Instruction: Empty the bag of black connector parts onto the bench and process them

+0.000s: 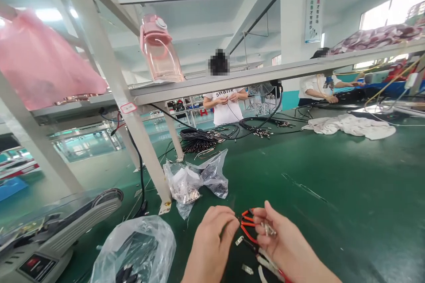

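My left hand (212, 239) is closed in a pinch over the green table, and what its fingertips hold is hidden. Cupped in the curled fingers of my right hand (288, 241) are several small metal connectors (268, 229). Between the two hands lie red-handled pliers (248, 231), partly covered by my right fingers. A loose metal connector (239, 240) is on the table just beside my left fingertips, and a second connector (247, 269) rests closer to me. Under my right hand, tools with red and white handles (265, 258) are partly hidden.
Left of my hands sits an open plastic bag (162, 239) with dark parts; a grey machine (63, 239) stands beyond it. Bagged metal parts (186, 183) lie near the shelf post (139, 150). Black cables (199, 137) and a white cloth (352, 126) lie farther back. Two people work across the table.
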Tool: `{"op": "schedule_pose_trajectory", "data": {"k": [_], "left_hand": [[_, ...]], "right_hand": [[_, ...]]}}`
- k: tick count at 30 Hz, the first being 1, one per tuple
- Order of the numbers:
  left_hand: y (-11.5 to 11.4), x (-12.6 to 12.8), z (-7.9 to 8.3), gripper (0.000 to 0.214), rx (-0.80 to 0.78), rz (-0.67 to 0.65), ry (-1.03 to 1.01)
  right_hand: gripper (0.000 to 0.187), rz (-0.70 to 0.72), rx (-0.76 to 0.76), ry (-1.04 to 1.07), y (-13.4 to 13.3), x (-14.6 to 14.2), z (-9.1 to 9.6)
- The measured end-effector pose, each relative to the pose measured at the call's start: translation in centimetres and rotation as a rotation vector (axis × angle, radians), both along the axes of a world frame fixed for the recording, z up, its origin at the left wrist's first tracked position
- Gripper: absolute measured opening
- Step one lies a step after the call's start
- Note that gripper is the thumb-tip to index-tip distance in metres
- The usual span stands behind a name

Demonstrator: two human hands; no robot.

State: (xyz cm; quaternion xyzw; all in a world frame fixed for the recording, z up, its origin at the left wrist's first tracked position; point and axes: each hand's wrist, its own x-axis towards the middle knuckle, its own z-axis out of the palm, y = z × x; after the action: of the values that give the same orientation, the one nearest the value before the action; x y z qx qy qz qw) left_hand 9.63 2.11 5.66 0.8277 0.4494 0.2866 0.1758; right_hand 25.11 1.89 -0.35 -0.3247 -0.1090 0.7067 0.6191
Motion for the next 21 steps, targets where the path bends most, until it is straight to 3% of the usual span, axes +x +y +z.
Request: {"op": "schedule_pose_trajectory", "data": {"k": [4, 7, 11, 16, 21], "left_hand": [[1.2, -0.3, -2.2, 0.011, -0.158, 0.008, 0.127], [1.7, 0.1, -4.0, 0.012, -0.165, 0.028, 0.198], [1.8, 0.0, -4.7, 0.014, -0.131, 0.042, 0.250], [1.3, -1.7, -5.0, 0.017, -0.070, -0.003, 0.309], [1.4, -1.4, -6.4, 0.024, 0.042, -0.042, 0.312]], "right_hand": [[0.031, -0.026, 0.026, -0.134, -0.2, 1.4, 0.7], [0.037, 0.112, 0.069, -0.350, -0.4, 0.7, 0.9], [0.039, 0.304, 0.137, -0.846, -0.7, 0.0, 0.9], [0.029, 0.231, 0.180, -1.479, -1.4, 0.4, 1.5], [0.026, 0.236, 0.164, -1.695, -1.2, 0.7, 1.4]]}}
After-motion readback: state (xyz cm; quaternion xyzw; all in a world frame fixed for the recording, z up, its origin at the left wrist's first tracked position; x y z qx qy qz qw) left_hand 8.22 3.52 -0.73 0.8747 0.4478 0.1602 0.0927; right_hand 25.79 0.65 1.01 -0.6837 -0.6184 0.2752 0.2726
